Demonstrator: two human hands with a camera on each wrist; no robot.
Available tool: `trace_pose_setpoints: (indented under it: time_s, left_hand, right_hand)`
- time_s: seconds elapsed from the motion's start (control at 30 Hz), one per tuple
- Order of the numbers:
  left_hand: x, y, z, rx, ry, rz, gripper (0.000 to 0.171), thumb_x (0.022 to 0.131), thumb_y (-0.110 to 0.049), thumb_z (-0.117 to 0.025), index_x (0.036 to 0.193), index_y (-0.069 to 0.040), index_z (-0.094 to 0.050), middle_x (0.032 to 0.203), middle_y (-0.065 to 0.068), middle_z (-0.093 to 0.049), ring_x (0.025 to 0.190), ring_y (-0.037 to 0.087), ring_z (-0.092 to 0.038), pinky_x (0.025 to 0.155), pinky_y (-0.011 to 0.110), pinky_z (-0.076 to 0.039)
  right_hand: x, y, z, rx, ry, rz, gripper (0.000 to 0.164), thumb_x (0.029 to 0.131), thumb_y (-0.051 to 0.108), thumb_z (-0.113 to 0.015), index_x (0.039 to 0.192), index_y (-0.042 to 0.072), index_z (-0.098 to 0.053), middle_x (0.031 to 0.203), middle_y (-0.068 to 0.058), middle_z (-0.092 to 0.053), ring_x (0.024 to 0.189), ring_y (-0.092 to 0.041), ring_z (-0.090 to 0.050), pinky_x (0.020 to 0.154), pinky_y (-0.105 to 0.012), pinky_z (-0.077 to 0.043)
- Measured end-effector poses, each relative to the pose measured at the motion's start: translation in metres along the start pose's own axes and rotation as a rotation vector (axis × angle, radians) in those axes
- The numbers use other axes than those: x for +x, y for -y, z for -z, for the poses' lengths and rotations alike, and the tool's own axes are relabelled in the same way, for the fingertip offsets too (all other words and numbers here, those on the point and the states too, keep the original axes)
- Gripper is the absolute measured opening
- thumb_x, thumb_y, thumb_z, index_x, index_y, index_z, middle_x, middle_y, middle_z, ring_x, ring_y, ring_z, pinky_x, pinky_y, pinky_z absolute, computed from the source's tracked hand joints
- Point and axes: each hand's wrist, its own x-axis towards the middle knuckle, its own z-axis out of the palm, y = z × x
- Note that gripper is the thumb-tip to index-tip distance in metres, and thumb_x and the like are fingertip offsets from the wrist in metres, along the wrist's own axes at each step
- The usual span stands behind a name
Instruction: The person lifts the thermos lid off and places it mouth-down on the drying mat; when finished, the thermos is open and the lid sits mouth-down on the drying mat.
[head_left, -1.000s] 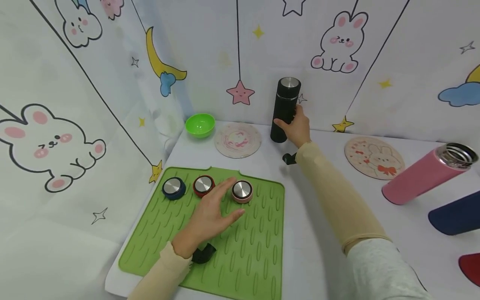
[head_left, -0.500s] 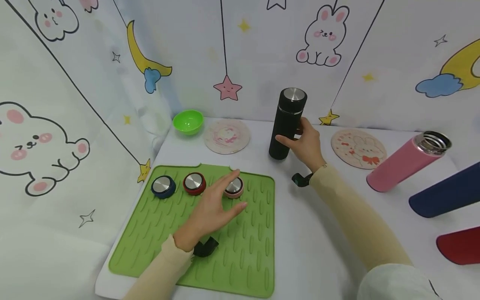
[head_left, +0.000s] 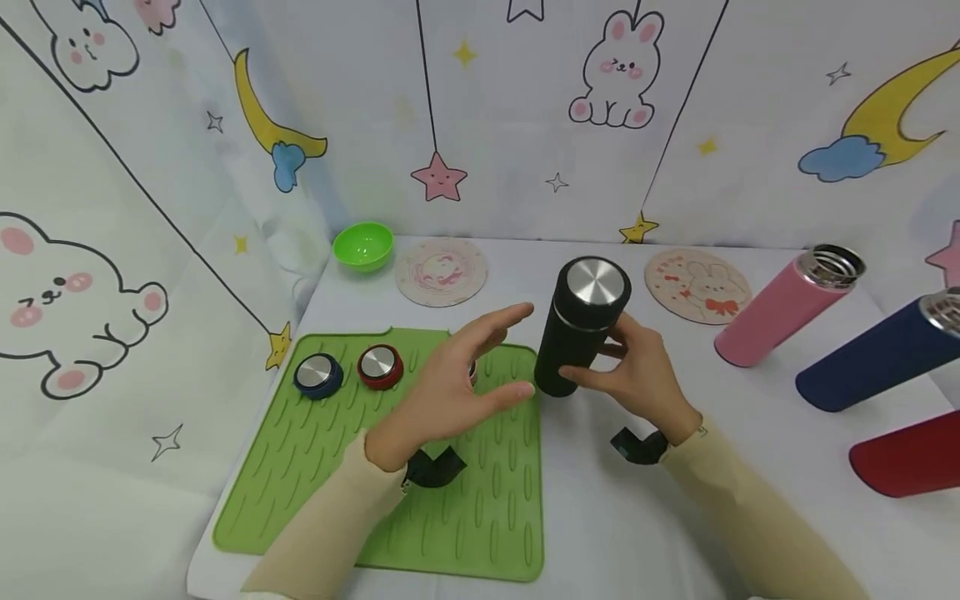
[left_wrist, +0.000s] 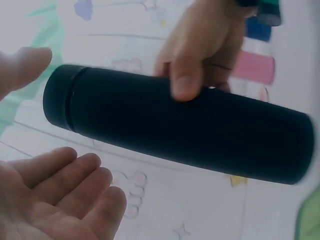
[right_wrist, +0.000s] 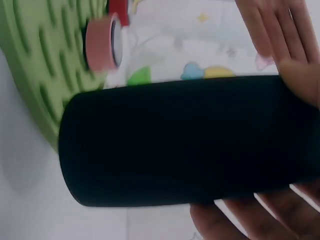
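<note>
A black thermos flask (head_left: 573, 350) with a silver-topped lid (head_left: 597, 281) stands slightly tilted beside the mat's right edge. My right hand (head_left: 637, 371) grips its body from the right, thumb in front. Whether its base touches the table cannot be told. My left hand (head_left: 465, 375) is held over the mat, fingers and thumb spread, on the flask's left. In the left wrist view, a gap shows between that hand's fingers (left_wrist: 75, 185) and the black flask (left_wrist: 175, 125). The left hand mostly hides a pink lid, which the right wrist view shows (right_wrist: 102, 45).
A blue lid (head_left: 318, 376) and a red lid (head_left: 380, 367) sit on the green mat (head_left: 480, 500). Behind are a green bowl (head_left: 363, 247) and two round coasters (head_left: 441, 272). Lidless pink (head_left: 776, 312) and blue (head_left: 873, 354) flasks and a red one (head_left: 911, 454) stand right.
My right hand has brought the black flask from the back of the table toward me, next to the mat. My left hand has shifted a little right, toward the flask. The head view has turned right.
</note>
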Motion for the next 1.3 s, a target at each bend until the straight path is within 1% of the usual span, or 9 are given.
trace_pose_setpoints:
  time_s: [0.13,0.3,0.47,0.6,0.73,0.9,1.1,1.2,1.3]
  left_hand:
    - [0.017,-0.017,-0.002,-0.180,0.092,-0.074,0.088,0.087,-0.005,-0.082,0.161,-0.019,-0.038,0.164,-0.001,-0.044,0.153,0.013,-0.042,0.125,0.035,-0.039]
    - [0.033,-0.033,-0.005,-0.360,0.292,-0.190,0.096,0.081,0.005,-0.084,0.161,-0.006,-0.033,0.164,0.012,-0.044,0.150,0.020,-0.046,0.125,0.039,-0.040]
    - [0.039,-0.042,-0.005,-0.429,0.475,-0.260,0.092,0.080,0.004,-0.085,0.157,0.004,-0.035,0.158,0.021,-0.049,0.150,0.023,-0.048,0.123,0.041,-0.043]
    - [0.037,-0.046,-0.005,-0.435,0.552,-0.277,0.083,0.079,0.002,-0.086,0.150,0.008,-0.044,0.152,0.024,-0.055,0.145,0.023,-0.054,0.119,0.040,-0.047]
    - [0.033,-0.045,-0.008,-0.357,0.501,-0.316,0.073,0.077,-0.003,-0.089,0.141,0.006,-0.056,0.143,0.022,-0.063,0.134,0.018,-0.062,0.111,0.036,-0.054]
    - [0.027,-0.042,-0.015,-0.237,0.279,-0.346,0.072,0.073,-0.005,-0.093,0.137,0.001,-0.061,0.135,0.017,-0.069,0.128,0.017,-0.067,0.109,0.034,-0.056]
    - [0.019,-0.039,-0.025,-0.144,0.045,-0.328,0.076,0.068,-0.008,-0.097,0.136,-0.001,-0.063,0.134,0.014,-0.071,0.124,0.017,-0.069,0.108,0.033,-0.056]
    - [0.017,-0.038,-0.026,-0.142,0.028,-0.326,0.079,0.067,-0.008,-0.098,0.136,-0.001,-0.062,0.135,0.015,-0.070,0.124,0.018,-0.068,0.108,0.034,-0.056]
    - [0.017,-0.039,-0.021,-0.197,0.115,-0.323,0.084,0.065,-0.005,-0.098,0.139,0.000,-0.059,0.138,0.017,-0.068,0.128,0.020,-0.066,0.109,0.035,-0.056]
  right_hand:
    - [-0.025,0.009,0.002,0.071,0.085,0.088,0.067,0.068,-0.001,-0.095,0.128,0.008,-0.066,0.118,-0.003,-0.076,0.109,0.005,-0.068,0.088,-0.023,-0.063]
    - [-0.044,0.015,0.005,0.163,0.208,0.177,0.072,0.063,-0.002,-0.096,0.128,0.011,-0.067,0.122,0.004,-0.073,0.112,-0.002,-0.068,0.092,-0.023,-0.061]
    - [-0.056,0.019,0.006,0.147,0.289,0.240,0.069,0.062,0.007,-0.098,0.123,0.019,-0.069,0.118,0.006,-0.075,0.111,-0.003,-0.067,0.097,-0.020,-0.056]
    - [-0.061,0.020,0.006,0.100,0.331,0.286,0.067,0.066,0.022,-0.100,0.125,0.023,-0.068,0.124,0.005,-0.072,0.116,-0.005,-0.062,0.105,-0.020,-0.050]
    - [-0.066,0.022,0.004,0.105,0.322,0.282,0.068,0.066,0.023,-0.100,0.126,0.022,-0.068,0.124,0.004,-0.072,0.116,-0.005,-0.063,0.102,-0.022,-0.053]
    - [-0.071,0.023,-0.001,0.072,0.196,0.253,0.071,0.063,0.008,-0.098,0.127,0.017,-0.068,0.118,0.001,-0.075,0.108,-0.004,-0.069,0.090,-0.022,-0.062]
    - [-0.074,0.024,-0.006,-0.084,0.013,0.253,0.069,0.066,0.007,-0.094,0.130,0.008,-0.068,0.120,-0.005,-0.076,0.110,-0.008,-0.072,0.095,-0.016,-0.058]
    - [-0.073,0.024,-0.007,-0.084,0.002,0.257,0.069,0.065,0.005,-0.095,0.129,0.007,-0.069,0.120,-0.007,-0.076,0.111,-0.010,-0.072,0.095,-0.016,-0.058]
    - [-0.073,0.025,-0.005,-0.031,0.056,0.259,0.071,0.060,0.003,-0.096,0.125,0.011,-0.070,0.117,-0.004,-0.077,0.109,-0.006,-0.071,0.093,-0.016,-0.059]
